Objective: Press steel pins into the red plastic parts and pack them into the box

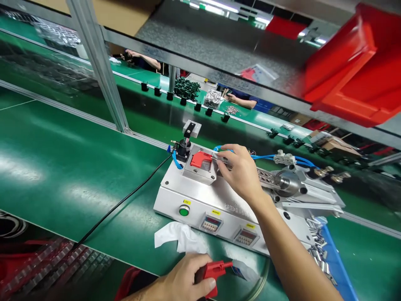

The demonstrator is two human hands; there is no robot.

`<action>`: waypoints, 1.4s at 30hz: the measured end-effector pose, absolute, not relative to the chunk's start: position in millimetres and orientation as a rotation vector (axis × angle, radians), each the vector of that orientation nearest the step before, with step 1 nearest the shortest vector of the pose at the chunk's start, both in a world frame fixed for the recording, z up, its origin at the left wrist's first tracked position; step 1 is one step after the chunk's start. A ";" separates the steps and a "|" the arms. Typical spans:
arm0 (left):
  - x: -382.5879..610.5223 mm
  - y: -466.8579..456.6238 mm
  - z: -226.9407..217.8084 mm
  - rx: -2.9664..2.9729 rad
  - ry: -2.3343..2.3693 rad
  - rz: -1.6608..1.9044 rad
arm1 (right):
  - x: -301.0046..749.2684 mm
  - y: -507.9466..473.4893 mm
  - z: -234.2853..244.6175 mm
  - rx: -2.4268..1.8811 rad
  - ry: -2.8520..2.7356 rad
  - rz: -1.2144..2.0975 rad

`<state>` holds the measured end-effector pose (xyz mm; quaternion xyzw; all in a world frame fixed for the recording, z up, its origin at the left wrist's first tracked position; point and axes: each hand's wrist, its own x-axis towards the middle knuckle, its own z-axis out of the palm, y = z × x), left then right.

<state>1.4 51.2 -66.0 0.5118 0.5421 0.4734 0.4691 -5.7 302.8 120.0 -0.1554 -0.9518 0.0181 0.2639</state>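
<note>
My left hand (189, 278) is closed around a red plastic part (215, 274) with a narrow tip, low in the view in front of the machine. My right hand (239, 169) reaches over the machine (191, 190), its thumb and fingers pinched at the right side of a metal fixture block (199, 174). What lies between those fingertips is mostly hidden; a bit of shiny metal shows there. Another red plastic piece (200, 159) lies in the recess on top of the block. Behind the block stands a black clamp cylinder (184, 148) with a metal arm.
A white cloth (178, 236) lies before the machine, below its green button (184, 210). Small metal parts fill a blue bin (336, 261) at the right. Overhead hang a shelf (219, 54) and a red bin (344, 62). Co-workers' hands show beyond the conveyor.
</note>
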 end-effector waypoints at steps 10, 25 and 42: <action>-1.1 51.6 -64.1 1.245 1.301 1.199 | -45.2 297.9 132.8 -0.412 -2.774 0.109; -92.5 42.1 10.5 1.295 1.421 1.564 | 112.1 261.2 94.8 -0.415 -2.589 0.059; -159.8 171.8 128.6 2.019 2.384 0.427 | 217.0 220.5 92.3 -0.635 -2.310 -0.002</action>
